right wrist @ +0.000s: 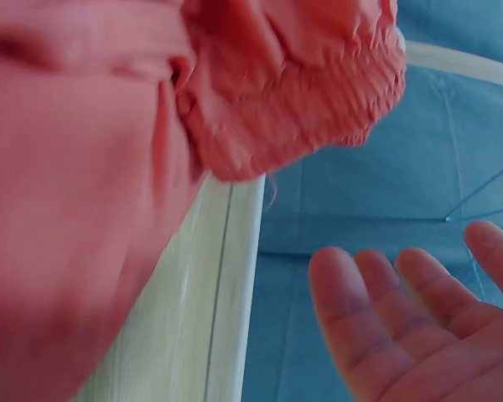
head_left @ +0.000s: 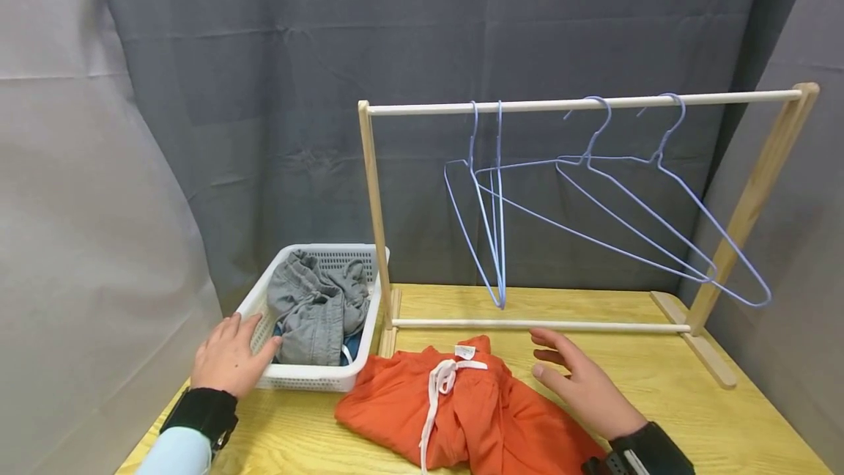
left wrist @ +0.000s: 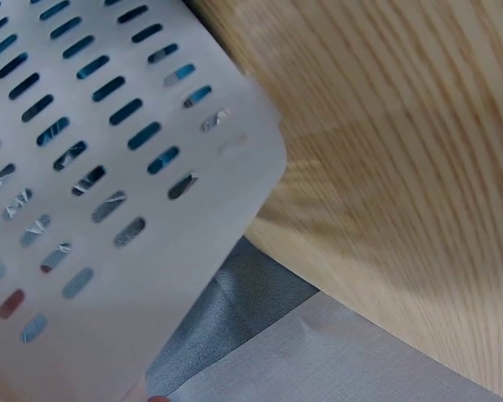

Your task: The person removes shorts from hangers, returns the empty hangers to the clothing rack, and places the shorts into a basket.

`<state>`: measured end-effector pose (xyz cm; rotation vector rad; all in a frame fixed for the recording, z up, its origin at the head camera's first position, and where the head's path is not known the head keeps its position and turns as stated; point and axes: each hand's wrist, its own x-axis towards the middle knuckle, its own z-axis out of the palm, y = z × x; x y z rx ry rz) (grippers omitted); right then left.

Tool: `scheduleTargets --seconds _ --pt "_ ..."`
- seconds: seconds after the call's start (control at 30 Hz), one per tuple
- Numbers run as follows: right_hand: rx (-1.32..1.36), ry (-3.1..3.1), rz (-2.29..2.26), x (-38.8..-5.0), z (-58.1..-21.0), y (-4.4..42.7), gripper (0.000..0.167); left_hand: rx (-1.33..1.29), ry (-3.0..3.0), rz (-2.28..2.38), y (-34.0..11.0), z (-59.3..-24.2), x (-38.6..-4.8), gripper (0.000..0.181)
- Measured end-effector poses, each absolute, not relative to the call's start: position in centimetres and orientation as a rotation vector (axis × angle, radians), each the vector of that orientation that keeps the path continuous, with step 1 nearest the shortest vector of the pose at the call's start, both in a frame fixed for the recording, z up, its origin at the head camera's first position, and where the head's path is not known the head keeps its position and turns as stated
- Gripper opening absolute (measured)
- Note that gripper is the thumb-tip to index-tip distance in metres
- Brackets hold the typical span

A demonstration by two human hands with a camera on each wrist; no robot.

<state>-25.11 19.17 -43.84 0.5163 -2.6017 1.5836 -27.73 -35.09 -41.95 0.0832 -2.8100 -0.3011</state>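
My left hand [head_left: 227, 359] is at the left side of a white perforated basket [head_left: 310, 380], fingers extended along its rim and thumb over the inner side. The basket's slotted wall [left wrist: 109, 109] fills much of the left wrist view, where almost none of the hand shows. Orange drawstring pants [head_left: 409, 387] lie on the table with a white cord and a label at the waistband. Right of them hovers my right hand [head_left: 587, 387], fingers slightly bent and apart, holding nothing. The right wrist view shows the gathered orange waistband [right wrist: 293, 117] apart from those fingers.
Grey and blue garments [head_left: 316, 314] lie in the basket. Behind the pants stands a wooden rack with a white rail [head_left: 422, 108], and several lavender hangers [head_left: 593, 160] hang from it. Its lower bar [head_left: 527, 326] runs just behind the pants. Grey curtains [head_left: 297, 94] enclose the table [head_left: 725, 431].
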Motion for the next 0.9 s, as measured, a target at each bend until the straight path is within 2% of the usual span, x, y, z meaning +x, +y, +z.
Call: scheduleTargets --seconds 0.27,0.53,0.77,0.9 --pt "0.520 -2.615 1.573 -25.8 -44.2 16.4 0.059 0.071 -2.773 -0.302 -35.2 -42.1 -27.9 0.071" --pt "0.562 -2.642 1.653 -26.2 -44.9 13.3 0.068 0.091 -2.779 -0.311 -35.1 -42.2 -27.9 0.068" --pt "0.628 -2.674 1.430 -26.1 -45.3 10.9 0.070 0.085 -2.774 -0.312 -35.1 -42.3 -27.7 0.069" --pt "0.698 -2.717 1.355 -26.2 -45.7 9.7 0.079 0.078 -2.760 -0.311 -35.1 -42.2 -27.8 0.068"
